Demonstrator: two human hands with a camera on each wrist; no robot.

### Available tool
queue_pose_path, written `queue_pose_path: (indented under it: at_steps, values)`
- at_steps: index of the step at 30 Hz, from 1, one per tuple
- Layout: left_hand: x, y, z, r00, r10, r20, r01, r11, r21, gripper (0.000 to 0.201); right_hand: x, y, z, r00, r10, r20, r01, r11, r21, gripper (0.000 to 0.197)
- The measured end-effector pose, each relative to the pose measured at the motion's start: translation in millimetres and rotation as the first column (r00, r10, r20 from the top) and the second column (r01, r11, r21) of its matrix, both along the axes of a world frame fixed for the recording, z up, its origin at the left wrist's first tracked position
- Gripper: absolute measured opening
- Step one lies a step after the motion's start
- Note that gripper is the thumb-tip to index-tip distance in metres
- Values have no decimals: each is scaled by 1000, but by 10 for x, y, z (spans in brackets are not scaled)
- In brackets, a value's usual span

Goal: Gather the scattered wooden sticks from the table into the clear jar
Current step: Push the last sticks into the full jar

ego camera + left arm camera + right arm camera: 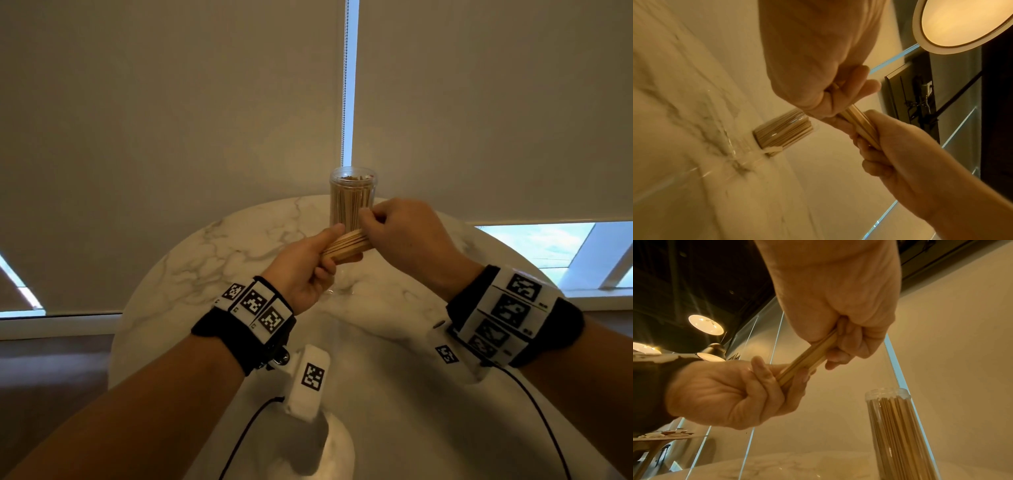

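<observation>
A bundle of flat wooden sticks point(346, 245) is held level above the round marble table point(239, 246), just in front of the clear jar point(351, 195). My left hand point(318, 263) grips the bundle's near left end. My right hand point(373, 222) curls round its far right end. The jar stands upright, open-topped and packed with sticks. The left wrist view shows the bundle point(857, 120) between both hands, the jar point(783, 131) beyond, and a pale stick-like piece point(772, 150) on the table at the jar's foot. The right wrist view shows the bundle point(807, 356) above and left of the jar point(894, 426).
Drawn roller blinds point(171, 120) with a bead chain point(345, 85) hang right behind the table's far edge. The table's curved rim point(116, 335) drops to dark floor on the left. Black cables point(534, 404) trail from my wrist bands over the near tabletop.
</observation>
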State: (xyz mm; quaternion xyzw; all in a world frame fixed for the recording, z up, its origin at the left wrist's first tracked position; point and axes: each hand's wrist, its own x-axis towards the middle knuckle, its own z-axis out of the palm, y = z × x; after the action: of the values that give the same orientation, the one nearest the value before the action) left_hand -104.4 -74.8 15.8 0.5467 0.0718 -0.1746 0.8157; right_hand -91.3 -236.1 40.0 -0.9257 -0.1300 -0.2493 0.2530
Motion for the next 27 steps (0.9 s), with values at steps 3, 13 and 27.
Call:
queue_pose_path:
  at_steps: [3, 13, 27]
  values:
    - [45, 7, -91, 999, 7, -36, -10, 996, -86, 27, 16, -15, 39, 996, 72, -43, -72, 997, 6, 55]
    - [359, -67, 73, 998, 61, 25, -62, 997, 37, 48, 339, -314, 267, 994, -22, -108, 24, 1000, 19, 49]
    - [1882, -188, 163, 904, -168, 393, -184, 677, 713, 159, 1739, -548, 1034, 974, -179, 139, 205, 957, -206, 36]
